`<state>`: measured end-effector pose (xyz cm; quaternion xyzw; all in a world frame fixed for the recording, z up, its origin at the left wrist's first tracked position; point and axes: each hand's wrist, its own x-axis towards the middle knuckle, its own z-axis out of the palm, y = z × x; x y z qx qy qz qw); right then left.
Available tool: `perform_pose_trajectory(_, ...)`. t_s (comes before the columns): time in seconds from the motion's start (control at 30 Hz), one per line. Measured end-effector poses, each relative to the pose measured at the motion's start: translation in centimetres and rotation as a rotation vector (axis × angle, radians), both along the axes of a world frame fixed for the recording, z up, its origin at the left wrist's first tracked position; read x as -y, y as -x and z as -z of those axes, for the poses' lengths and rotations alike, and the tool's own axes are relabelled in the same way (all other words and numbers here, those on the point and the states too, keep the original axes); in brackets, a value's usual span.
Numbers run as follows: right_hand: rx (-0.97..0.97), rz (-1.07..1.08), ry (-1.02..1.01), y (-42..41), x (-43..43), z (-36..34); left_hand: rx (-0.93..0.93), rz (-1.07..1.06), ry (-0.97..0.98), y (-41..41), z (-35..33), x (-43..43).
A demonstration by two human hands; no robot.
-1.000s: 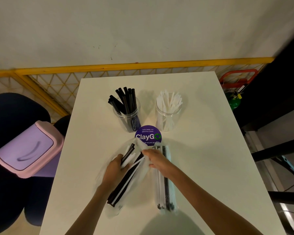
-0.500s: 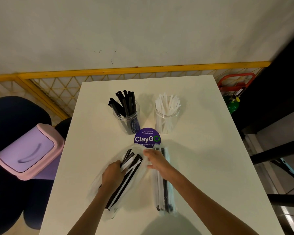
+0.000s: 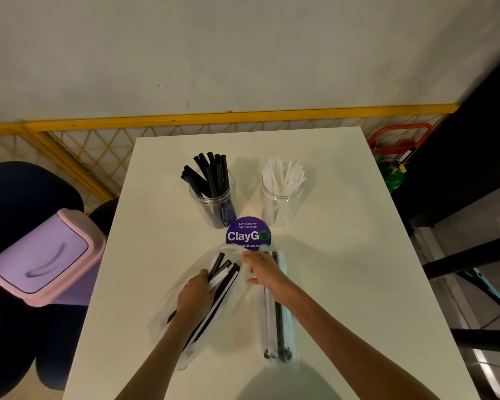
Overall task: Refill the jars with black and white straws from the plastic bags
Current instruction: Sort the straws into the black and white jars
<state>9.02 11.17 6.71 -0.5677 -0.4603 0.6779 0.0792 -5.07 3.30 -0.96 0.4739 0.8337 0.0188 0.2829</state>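
Plastic bag mouth pinched by right hand fingers; left hand fingers curl round bagged straws.

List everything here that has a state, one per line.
Black-straw jar, upright, lidless, partly full.
White-straw jar, upright, lidless, partly full.
Left bag, lying down, mouth open.
Right bag, lying flat.
Left hand, grips straws in left bag.
Right hand, pinches left bag's mouth.
Bin, lid shut.
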Motion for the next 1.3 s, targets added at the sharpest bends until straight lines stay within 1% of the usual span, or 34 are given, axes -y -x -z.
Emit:
perform_pose_trajectory(0.17, -0.026, 0.02, -0.007, -0.1, -0.2, 0.6, 0.084, 0.062, -0.1, -0.2, -0.3, 0.0)
perform_pose_trajectory(0.27, -0.024, 0.048, -0.012, -0.3, -0.5, 0.9, 0.092, 0.057, -0.165, 0.0, -0.4, 0.4)
perform_pose_trajectory(0.4, -0.029, 0.068, -0.004, -0.3, -0.5, 1.2, 0.091, -0.031, -0.146, 0.7, -0.7, 0.8)
perform_pose_trajectory(0.53, -0.024, 0.051, -0.036, -0.1, -0.2, 1.4, 0.109, -0.059, -0.166, 1.0, -0.9, 0.9)
perform_pose_trajectory(0.63, -0.002, 0.023, -0.096, 0.3, 0.0, 1.7, 0.19, -0.092, -0.128, 1.1, -1.1, 0.9)
perform_pose_trajectory(0.7, 0.004, -0.003, -0.104, 0.5, 0.2, 1.7, 0.264, -0.117, -0.099, 1.1, -1.0, 0.8)
perform_pose_trajectory(0.77, 0.016, -0.032, -0.123, 0.6, 0.1, 1.9, 0.299, -0.142, -0.089, 1.1, -0.8, 0.9)
perform_pose_trajectory(0.8, 0.021, -0.028, -0.144, 0.6, 0.1, 2.1, 0.284, -0.149, -0.097, 1.1, -0.7, 1.0)
perform_pose_trajectory(0.9, 0.006, 0.021, -0.201, 0.2, 0.1, 2.6, 0.112, -0.133, -0.149, 1.1, -0.5, 1.4)
perform_pose_trajectory(0.93, -0.01, 0.03, -0.212, 0.1, 0.2, 2.9, 0.082, -0.132, -0.165, 1.2, -0.4, 1.5)
perform_pose_trajectory(1.07, -0.078, 0.147, -0.237, 0.3, 0.1, 3.9, 0.176, -0.099, -0.127, 1.1, -0.4, 1.1)
perform_pose_trajectory(1.13, -0.105, 0.234, -0.208, 0.6, -0.2, 4.3, 0.249, -0.079, -0.101, 1.1, -0.4, 1.0)
perform_pose_trajectory(1.17, -0.114, 0.273, -0.155, 0.9, -0.5, 4.4, 0.291, -0.083, -0.093, 1.0, -0.5, 1.0)
perform_pose_trajectory(1.23, -0.087, 0.287, 0.015, 1.3, -1.2, 4.9, 0.366, -0.115, -0.078, 1.1, -0.4, 1.2)
perform_pose_trajectory(1.3, -0.066, 0.225, 0.179, 1.8, -1.8, 5.1, 0.438, -0.195, -0.083, 1.3, -0.4, 1.4)
